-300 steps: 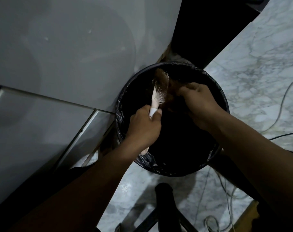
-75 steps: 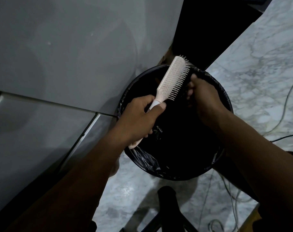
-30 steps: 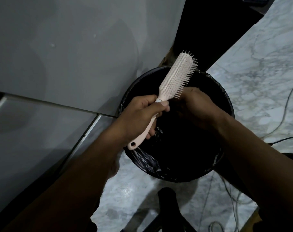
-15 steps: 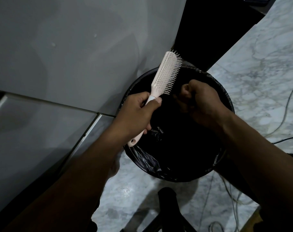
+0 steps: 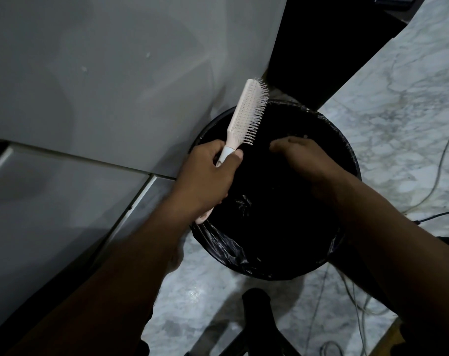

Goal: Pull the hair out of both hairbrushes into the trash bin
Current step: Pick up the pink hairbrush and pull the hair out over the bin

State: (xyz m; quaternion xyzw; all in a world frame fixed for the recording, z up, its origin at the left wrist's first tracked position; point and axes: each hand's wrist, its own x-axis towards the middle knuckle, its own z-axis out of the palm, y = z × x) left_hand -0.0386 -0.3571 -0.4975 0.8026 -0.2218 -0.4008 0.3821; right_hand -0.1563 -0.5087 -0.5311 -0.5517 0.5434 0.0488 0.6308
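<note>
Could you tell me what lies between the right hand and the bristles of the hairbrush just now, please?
In the head view, nothing solid: only the dark opening of the trash bin shows between the right hand and the hairbrush held by the left hand. Any fine hair there is too dark to see.

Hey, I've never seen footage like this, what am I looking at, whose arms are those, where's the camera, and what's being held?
There is no machine here. One camera sits on a person's head and looks down at their own two bare hands. The left hand grips a pale hairbrush by its handle, bristles facing right. The right hand hangs open over a round trash bin lined with a black bag, holding nothing that shows. The bin stands on a marble floor beside a grey wall, with cables trailing at right.
</note>
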